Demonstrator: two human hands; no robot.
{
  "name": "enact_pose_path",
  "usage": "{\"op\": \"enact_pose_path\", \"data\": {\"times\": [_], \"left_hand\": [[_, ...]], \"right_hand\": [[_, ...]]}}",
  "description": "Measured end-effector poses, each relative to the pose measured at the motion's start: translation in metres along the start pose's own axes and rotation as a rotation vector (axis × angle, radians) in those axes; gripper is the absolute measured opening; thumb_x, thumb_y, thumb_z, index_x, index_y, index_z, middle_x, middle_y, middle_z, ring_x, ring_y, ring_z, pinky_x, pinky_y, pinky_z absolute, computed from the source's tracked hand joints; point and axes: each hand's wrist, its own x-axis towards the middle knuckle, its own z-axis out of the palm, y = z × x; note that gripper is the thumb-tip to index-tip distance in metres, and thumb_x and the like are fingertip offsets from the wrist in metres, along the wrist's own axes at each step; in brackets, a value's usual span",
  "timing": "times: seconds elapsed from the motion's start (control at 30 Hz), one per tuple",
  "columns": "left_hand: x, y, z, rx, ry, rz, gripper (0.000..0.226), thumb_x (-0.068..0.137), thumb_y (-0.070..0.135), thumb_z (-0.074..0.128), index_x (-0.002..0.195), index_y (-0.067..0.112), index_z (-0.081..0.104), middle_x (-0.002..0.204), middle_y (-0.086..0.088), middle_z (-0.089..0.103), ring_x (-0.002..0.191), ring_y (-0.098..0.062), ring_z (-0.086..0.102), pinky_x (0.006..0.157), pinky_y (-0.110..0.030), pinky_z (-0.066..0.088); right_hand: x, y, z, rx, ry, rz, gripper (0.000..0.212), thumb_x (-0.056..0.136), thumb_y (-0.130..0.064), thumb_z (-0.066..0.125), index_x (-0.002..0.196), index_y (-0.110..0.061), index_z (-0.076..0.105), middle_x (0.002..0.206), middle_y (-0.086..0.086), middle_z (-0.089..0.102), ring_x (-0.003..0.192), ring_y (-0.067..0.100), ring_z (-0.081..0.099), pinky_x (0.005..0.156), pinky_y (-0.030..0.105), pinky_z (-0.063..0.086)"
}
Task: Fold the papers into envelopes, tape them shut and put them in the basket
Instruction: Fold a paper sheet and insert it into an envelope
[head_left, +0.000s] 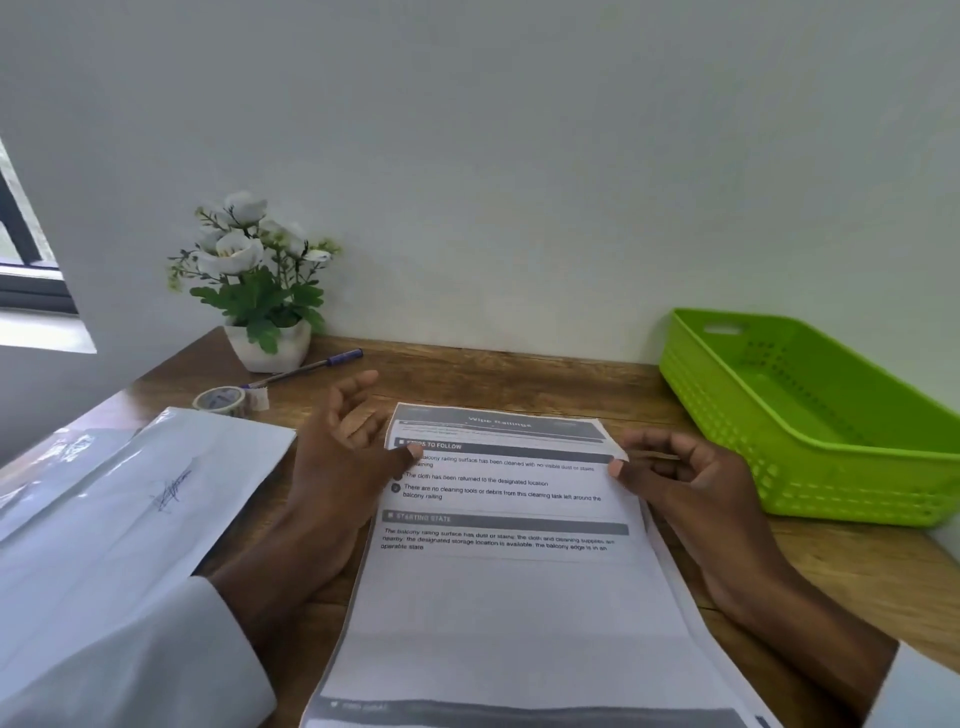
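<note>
A printed sheet of paper (498, 587) lies lengthwise on the wooden table, its far end folded over toward me. My left hand (343, 457) pinches the folded edge at its left side with the thumb on top. My right hand (691, 478) grips the same fold at its right corner. More sheets lie under it, their edges showing on the right. A green plastic basket (810, 441) stands at the right with nothing visible in it. A roll of clear tape (221, 400) rests at the far left.
Other white papers (104, 519), one with a pen scribble, lie at the left. A white pot of artificial flowers (265, 291) and a blue pen (306, 366) sit by the wall. A window is at the far left.
</note>
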Motion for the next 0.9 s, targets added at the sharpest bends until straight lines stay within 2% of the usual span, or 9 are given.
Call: {"op": "enact_pose_path", "data": {"times": [0.03, 0.1, 0.23, 0.3, 0.47, 0.73, 0.9], "left_hand": [[0.001, 0.001, -0.001, -0.041, 0.005, -0.034, 0.079, 0.070, -0.010, 0.079, 0.134, 0.026, 0.051, 0.140, 0.005, 0.052, 0.124, -0.019, 0.056, 0.060, -0.022, 0.060], [0.003, 0.003, -0.003, -0.096, 0.012, -0.088, 0.078, 0.069, -0.011, 0.079, 0.133, 0.025, 0.053, 0.136, 0.002, 0.054, 0.117, -0.021, 0.060, 0.055, -0.022, 0.058], [0.002, 0.004, -0.005, -0.084, 0.031, -0.127, 0.073, 0.067, -0.005, 0.083, 0.129, 0.023, 0.056, 0.126, 0.002, 0.058, 0.101, -0.016, 0.064, 0.054, -0.023, 0.058], [0.001, 0.005, -0.005, -0.047, 0.046, -0.121, 0.069, 0.066, 0.000, 0.085, 0.126, 0.020, 0.057, 0.120, -0.001, 0.064, 0.097, -0.019, 0.068, 0.055, -0.024, 0.059], [-0.001, 0.010, -0.003, -0.079, 0.011, -0.127, 0.071, 0.063, 0.008, 0.086, 0.126, 0.018, 0.055, 0.091, -0.004, 0.078, 0.078, -0.024, 0.076, 0.054, -0.029, 0.060], [-0.001, 0.018, -0.006, -0.039, 0.046, 0.063, 0.063, 0.069, 0.016, 0.084, 0.125, 0.016, 0.056, 0.081, -0.012, 0.076, 0.076, -0.021, 0.076, 0.056, -0.024, 0.059], [0.000, 0.018, -0.007, -0.195, -0.046, -0.029, 0.057, 0.066, 0.022, 0.081, 0.119, 0.017, 0.061, 0.097, -0.010, 0.078, 0.087, -0.028, 0.076, 0.067, -0.034, 0.063]], "right_hand": [[0.000, 0.000, -0.001, 0.033, 0.015, 0.007, 0.025, 0.075, -0.007, 0.081, 0.096, -0.018, 0.075, 0.088, 0.002, 0.078, 0.078, 0.016, 0.074, 0.060, 0.023, 0.057], [0.002, -0.001, -0.002, 0.100, 0.039, 0.031, 0.026, 0.073, -0.006, 0.082, 0.096, -0.017, 0.075, 0.088, -0.001, 0.078, 0.075, 0.011, 0.074, 0.056, 0.017, 0.055], [0.007, -0.002, -0.004, 0.215, 0.035, 0.097, 0.030, 0.069, -0.002, 0.083, 0.096, -0.010, 0.074, 0.090, 0.005, 0.077, 0.076, 0.011, 0.074, 0.059, 0.018, 0.056], [0.007, -0.002, -0.005, 0.214, 0.025, 0.104, 0.031, 0.067, -0.002, 0.083, 0.096, -0.010, 0.075, 0.091, 0.006, 0.077, 0.078, 0.012, 0.074, 0.059, 0.018, 0.056], [0.008, -0.001, -0.007, 0.207, 0.028, 0.124, 0.037, 0.068, 0.000, 0.083, 0.101, -0.010, 0.073, 0.099, 0.008, 0.077, 0.088, 0.016, 0.073, 0.063, 0.019, 0.057], [0.007, -0.007, -0.006, 0.240, -0.021, 0.170, 0.043, 0.070, -0.004, 0.083, 0.110, -0.011, 0.069, 0.101, 0.002, 0.078, 0.093, 0.015, 0.075, 0.067, 0.020, 0.058], [0.004, -0.012, -0.003, 0.220, -0.010, 0.115, 0.029, 0.076, -0.015, 0.081, 0.104, -0.015, 0.072, 0.098, 0.004, 0.079, 0.088, 0.018, 0.075, 0.066, 0.020, 0.058]]}}
